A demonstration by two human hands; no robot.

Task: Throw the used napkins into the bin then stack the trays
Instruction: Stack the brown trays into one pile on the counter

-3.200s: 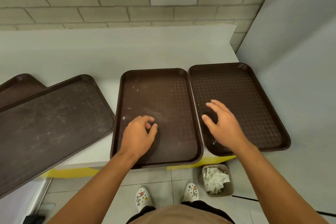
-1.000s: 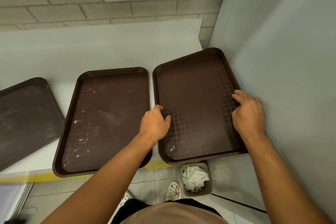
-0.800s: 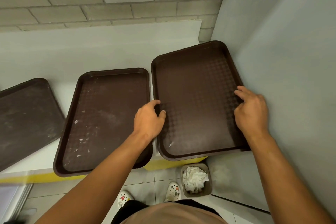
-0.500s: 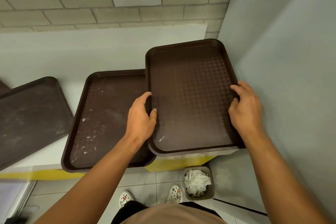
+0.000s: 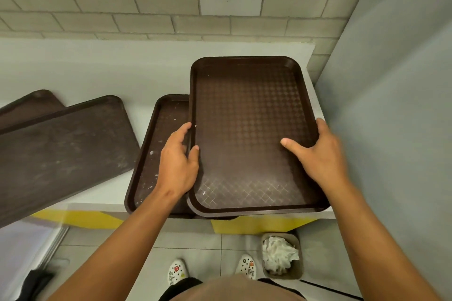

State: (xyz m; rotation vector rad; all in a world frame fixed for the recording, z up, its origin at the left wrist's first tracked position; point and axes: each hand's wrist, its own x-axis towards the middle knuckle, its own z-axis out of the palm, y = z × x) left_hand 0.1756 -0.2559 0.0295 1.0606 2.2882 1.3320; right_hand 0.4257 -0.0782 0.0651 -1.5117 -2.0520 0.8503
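We are logging the counter (image 5: 97, 76) from left to right. At the far left, we are seeing two dark brown trays overlapping: the rear tray (image 5: 31, 102) is showing only a corner, and the scuffed tray (image 5: 61, 146) is lying across it, with its near end projecting past the counter's front edge. Next we are noting the crumb-speckled tray (image 5: 156, 144) lying flat on the counter, white flecks scattered over its floor. Our left hand (image 5: 177, 166) is gripping the left rim of the lifted tray (image 5: 247, 129), thumb inside on the tray floor and fingers curled around the outer edge. The lifted tray is sitting partly over the right portion of the crumb-speckled tray, overlapping it; whether the two are touching we cannot tell. Our right hand (image 5: 318, 156) is holding the right rim of the same tray, thumb extending across the patterned floor and fingers wrapping the outer edge. Below the counter, on the tiled floor, we are recording white shoes (image 5: 177, 272) with coloured charms, and just to their right a small grey bin (image 5: 281, 255) containing crumpled white napkins (image 5: 278, 254). A grey wall panel (image 5: 391, 105) is bounding the scene on the right.
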